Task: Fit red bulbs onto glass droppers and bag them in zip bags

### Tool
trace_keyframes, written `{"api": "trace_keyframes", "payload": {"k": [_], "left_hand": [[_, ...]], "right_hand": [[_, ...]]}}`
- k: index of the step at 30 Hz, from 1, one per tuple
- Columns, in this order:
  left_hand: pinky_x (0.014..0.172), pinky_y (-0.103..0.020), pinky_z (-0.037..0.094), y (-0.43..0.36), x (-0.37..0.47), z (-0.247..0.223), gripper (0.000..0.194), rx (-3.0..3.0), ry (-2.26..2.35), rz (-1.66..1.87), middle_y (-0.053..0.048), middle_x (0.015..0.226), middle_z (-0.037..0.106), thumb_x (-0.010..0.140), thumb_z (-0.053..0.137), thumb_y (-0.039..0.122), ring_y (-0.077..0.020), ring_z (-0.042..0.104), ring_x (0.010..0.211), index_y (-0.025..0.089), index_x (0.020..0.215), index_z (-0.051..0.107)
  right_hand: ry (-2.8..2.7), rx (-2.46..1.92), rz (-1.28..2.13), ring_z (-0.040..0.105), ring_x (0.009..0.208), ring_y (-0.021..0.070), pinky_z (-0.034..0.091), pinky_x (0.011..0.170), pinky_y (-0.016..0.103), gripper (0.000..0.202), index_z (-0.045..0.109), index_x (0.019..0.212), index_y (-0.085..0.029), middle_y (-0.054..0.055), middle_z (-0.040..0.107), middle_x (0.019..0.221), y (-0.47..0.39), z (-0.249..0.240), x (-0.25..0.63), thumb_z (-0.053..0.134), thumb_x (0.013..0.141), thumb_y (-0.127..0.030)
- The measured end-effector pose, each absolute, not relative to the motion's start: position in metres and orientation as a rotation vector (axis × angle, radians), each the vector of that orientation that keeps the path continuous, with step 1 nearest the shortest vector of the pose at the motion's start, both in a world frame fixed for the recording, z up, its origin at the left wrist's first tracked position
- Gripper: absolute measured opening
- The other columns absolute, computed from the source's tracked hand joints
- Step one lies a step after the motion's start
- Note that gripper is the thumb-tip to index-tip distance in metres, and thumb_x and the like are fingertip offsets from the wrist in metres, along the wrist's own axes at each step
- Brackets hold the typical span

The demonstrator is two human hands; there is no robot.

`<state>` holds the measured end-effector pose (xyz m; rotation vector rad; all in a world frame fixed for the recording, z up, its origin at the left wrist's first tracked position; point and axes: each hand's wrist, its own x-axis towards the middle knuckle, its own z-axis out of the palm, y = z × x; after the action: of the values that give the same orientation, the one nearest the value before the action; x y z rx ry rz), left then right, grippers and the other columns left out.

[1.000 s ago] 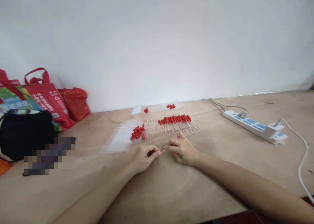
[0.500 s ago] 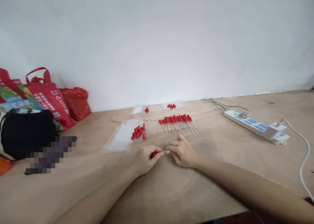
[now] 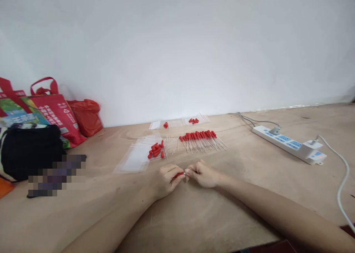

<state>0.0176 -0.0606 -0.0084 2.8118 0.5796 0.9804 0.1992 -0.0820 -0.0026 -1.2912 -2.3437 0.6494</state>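
Note:
My left hand (image 3: 167,178) is closed around a red rubber bulb (image 3: 178,174) just above the wooden table. Fingers and thumb of my right hand (image 3: 203,174) pinch a thin clear tube at the bulb's end; only a short bit of it shows between the hands. Beyond them lies a row of several droppers (image 3: 202,135), clear tubes topped with red bulbs. Left of that row are loose thin tubes (image 3: 171,145) and a pile of red bulbs (image 3: 156,150) on clear plastic bags (image 3: 131,159).
Near the wall lie more bags with red bulbs (image 3: 193,121) and tubes. A white power strip (image 3: 288,144) with plugs and cables is at the right. Red shopping bags (image 3: 59,114) and a black bag (image 3: 30,149) stand at the left.
My right hand has come closer to the left, and its fingers are drawn in more. Less of the tube shows between the hands. The bulb stays in my left hand.

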Motion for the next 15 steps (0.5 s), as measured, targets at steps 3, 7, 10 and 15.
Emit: {"api": "trace_keyframes", "payload": {"k": [3, 7, 10, 15], "left_hand": [[0.059, -0.023, 0.044, -0.057, 0.016, -0.005, 0.012, 2.802, 0.641, 1.067, -0.004, 0.071, 0.061, 0.083, 0.045, 0.019, -0.0127, 0.056, 0.064, 0.016, 0.079, 0.057], [0.067, -0.026, 0.045, -0.05, 0.008, -0.002, 0.01, 2.78, 0.741, 1.105, -0.004, 0.077, 0.063, 0.081, 0.051, 0.025, -0.0142, 0.057, 0.071, 0.017, 0.085, 0.057], [0.077, -0.033, 0.042, -0.04, -0.002, 0.001, 0.021, 2.797, 0.957, 1.141, -0.005, 0.084, 0.063, 0.077, 0.057, 0.032, -0.0185, 0.056, 0.081, 0.018, 0.092, 0.057], [0.075, -0.034, 0.04, -0.019, -0.023, 0.001, 0.011, 2.752, 1.477, 1.135, -0.005, 0.084, 0.061, 0.075, 0.056, 0.027, -0.0214, 0.054, 0.084, 0.018, 0.081, 0.059]], "right_hand": [[-2.36, -1.224, 0.519, 0.055, 0.07, 0.0122, 0.033, 0.069, 0.024, 0.028, 0.062, 0.083, -0.019, 0.001, 0.064, 0.076, -0.08, 0.002, 0.2, 0.035, 0.086, -0.023], [-2.382, -1.169, 0.278, 0.053, 0.08, 0.0145, 0.034, 0.071, 0.026, 0.023, 0.062, 0.09, -0.021, 0.004, 0.062, 0.086, -0.078, 0.005, 0.205, 0.042, 0.08, -0.017], [-2.295, -1.272, 0.277, 0.053, 0.07, 0.0134, 0.036, 0.064, 0.024, 0.021, 0.065, 0.083, -0.018, 0.004, 0.062, 0.077, -0.069, 0.005, 0.209, 0.046, 0.077, -0.015], [-1.933, -1.579, 0.396, 0.056, 0.063, 0.0126, 0.037, 0.059, 0.021, 0.018, 0.062, 0.082, -0.013, 0.005, 0.064, 0.07, -0.03, 0.006, 0.205, 0.045, 0.076, -0.018]]}}
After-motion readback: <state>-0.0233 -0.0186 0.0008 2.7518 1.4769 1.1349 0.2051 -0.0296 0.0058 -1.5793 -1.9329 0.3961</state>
